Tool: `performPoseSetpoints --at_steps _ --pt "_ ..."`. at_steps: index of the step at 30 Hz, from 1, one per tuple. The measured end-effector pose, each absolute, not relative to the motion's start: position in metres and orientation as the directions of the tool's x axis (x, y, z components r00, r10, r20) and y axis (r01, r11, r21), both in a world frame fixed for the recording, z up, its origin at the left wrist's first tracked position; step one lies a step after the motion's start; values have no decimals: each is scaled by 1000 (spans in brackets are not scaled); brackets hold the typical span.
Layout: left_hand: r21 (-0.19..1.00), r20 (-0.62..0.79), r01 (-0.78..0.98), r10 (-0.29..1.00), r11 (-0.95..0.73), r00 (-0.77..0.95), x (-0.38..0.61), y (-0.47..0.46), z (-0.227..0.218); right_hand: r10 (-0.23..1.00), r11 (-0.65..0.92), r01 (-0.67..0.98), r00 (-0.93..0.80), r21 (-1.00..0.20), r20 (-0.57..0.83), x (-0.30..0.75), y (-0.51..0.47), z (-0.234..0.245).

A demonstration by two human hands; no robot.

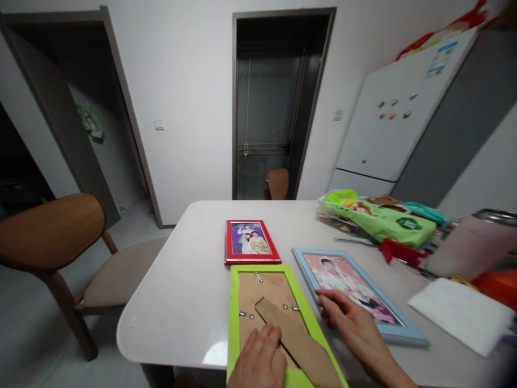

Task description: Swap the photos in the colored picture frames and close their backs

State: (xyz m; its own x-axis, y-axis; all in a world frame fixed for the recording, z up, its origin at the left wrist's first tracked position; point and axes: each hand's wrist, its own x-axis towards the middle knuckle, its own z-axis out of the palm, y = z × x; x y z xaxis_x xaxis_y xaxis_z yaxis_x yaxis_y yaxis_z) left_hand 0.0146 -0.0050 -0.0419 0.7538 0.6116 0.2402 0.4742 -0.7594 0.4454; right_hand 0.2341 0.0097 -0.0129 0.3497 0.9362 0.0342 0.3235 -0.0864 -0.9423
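Note:
A lime-green picture frame [234, 312] lies face down at the table's near edge, its brown backing board and several small metal clips showing. A brown stand leg [299, 334] slants across that backing. My left hand [260, 358] rests flat on the lower left of the backing, beside the stand leg. Over the gap between the green frame and a light-blue picture frame [404, 323], my right hand [351, 323] has its fingers curled, thumb and forefinger close together near the blue frame's left edge. Whatever is between them cannot be made out. A red picture frame [229, 242] lies face up just beyond the green one.
On the right of the white table [181, 302] are a green packet [379, 218], a fork [353, 240], a red object [402, 251], a pinkish jar [464, 242] and white tissue [460, 312]. A wooden chair [52, 231] stands left; a fridge [388, 118] stands behind right.

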Motion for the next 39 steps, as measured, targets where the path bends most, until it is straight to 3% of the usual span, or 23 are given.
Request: performPoseSetpoints --at_steps 2,4,6,8,11,13,15,17,20,22,27,32,36,39 --pt "549 332 402 632 -733 700 13 -8 -20 931 -115 70 356 -991 -82 223 0 -18" --pt "711 405 314 731 -629 549 17 -14 0 958 -126 -164 237 -978 -163 199 -8 -20" --pt "867 389 151 835 -475 390 27 -20 16 974 -147 -347 115 -926 -197 170 -13 -19" --pt "946 319 -49 896 -320 308 38 -25 26 980 -125 -468 81 -875 -184 150 -16 -15" --pt "947 253 -268 924 -177 286 55 -24 37 973 -8 -513 195 -858 -125 162 -15 -4" --pt "924 243 -361 923 -128 297 65 -17 43 945 24 -423 304 -906 -117 197 -10 4" --pt "911 230 -404 913 -81 336 76 -9 44 898 -84 -234 404 -969 -175 245 -1 11" --pt "916 199 -401 898 -27 393 91 -2 38 859 -180 20 489 -983 -148 294 10 15" --pt "944 139 -330 882 20 450 116 4 18 882 -262 484 471 -835 -4 350 27 11" --pt "977 105 -214 885 -6 454 131 7 4 890 -279 617 454 -736 43 372 36 5" --pt "970 92 174 918 -170 386 148 13 -14 883 -332 736 462 -591 80 396 44 -11" --pt "926 124 273 894 -260 430 136 16 -16 890 -336 817 439 -468 127 396 45 -12" --pt "993 38 97 952 -71 304 110 35 -22 897 -253 875 372 -413 239 354 58 -1" --pt "993 -56 -97 984 73 168 82 62 -26 941 -21 919 152 -394 303 288 81 3"
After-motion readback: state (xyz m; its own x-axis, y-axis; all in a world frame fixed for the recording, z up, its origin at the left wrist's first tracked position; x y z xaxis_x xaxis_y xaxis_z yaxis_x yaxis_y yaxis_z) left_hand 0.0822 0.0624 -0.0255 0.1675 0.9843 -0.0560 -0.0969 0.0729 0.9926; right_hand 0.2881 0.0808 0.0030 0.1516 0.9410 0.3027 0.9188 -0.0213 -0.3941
